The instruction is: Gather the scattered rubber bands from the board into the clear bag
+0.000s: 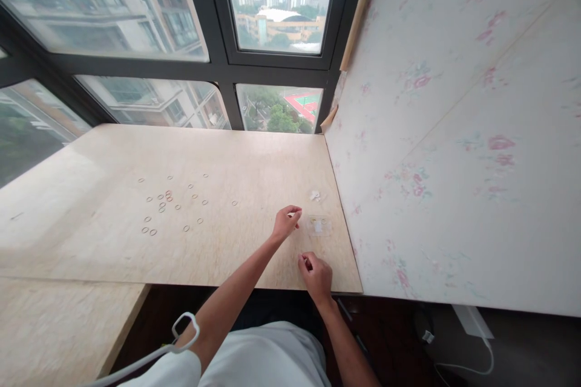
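My left hand (285, 222) is above the tabletop, just left of a small clear plastic box (325, 230). Its fingers curl toward the thumb in a pinch, and anything between them is too small to make out. Closer to my body, my right hand (316, 276) is curled at the table's front edge, below the box; its fingertips press together, and what they hold, if anything, is hidden. Inside the box are a whitish piece and small yellowish bits. Behind it lie small white pieces (315, 195) on something clear. Thin metal-looking rings (177, 207) lie scattered to the left.
The light wood-patterned tabletop (254, 163) runs back to dark-framed windows (276, 66). A flower-patterned wall panel (436, 151) bounds it on the right. One ring (235, 203) lies apart from the others. A white cable loop (186, 329) passes by my left upper arm.
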A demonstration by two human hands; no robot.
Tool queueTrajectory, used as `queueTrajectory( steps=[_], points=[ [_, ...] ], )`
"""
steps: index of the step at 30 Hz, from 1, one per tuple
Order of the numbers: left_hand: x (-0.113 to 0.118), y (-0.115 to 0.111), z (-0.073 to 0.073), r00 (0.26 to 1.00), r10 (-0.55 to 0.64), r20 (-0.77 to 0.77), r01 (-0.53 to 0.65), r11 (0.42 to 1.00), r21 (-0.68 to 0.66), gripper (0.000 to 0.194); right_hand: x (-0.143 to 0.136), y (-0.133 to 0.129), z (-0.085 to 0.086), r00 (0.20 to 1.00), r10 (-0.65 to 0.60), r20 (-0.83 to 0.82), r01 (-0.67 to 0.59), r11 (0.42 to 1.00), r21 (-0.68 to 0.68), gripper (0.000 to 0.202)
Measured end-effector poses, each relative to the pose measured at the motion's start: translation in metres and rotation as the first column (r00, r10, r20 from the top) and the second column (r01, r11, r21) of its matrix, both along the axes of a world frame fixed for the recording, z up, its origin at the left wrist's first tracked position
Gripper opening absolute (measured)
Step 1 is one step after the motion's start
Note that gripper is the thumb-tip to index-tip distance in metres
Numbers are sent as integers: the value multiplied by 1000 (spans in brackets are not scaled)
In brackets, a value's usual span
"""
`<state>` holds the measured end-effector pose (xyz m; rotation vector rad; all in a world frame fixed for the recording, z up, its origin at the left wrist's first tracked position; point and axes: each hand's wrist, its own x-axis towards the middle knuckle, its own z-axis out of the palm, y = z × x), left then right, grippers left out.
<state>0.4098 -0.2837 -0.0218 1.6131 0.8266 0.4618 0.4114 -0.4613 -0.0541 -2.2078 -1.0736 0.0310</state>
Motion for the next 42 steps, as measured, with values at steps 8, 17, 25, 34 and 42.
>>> queueTrajectory(
  steps=[8,17,25,34,42],
  points=[
    [-93,29,-17,960,278,-23,-270,948,168,20,0,0,-1,1000,6,-1,-6,1000,-22,33],
    [-189,4,-23,954,292,74,-298,876,380,11,-5,23,17,968,50,-248,-52,999,-1,36],
    [-216,-11,-19,978,207,37,-206,906,369,14,-57,147,58,882,391,-264,-394,918,41,31],
    [-222,-8,-25,991,126,51,-136,896,423,14,-124,296,59,782,575,-242,-622,744,-244,15],
    [-221,-9,-37,982,162,100,-189,891,413,14,-138,326,36,812,548,-199,-572,684,-452,24]
  ],
)
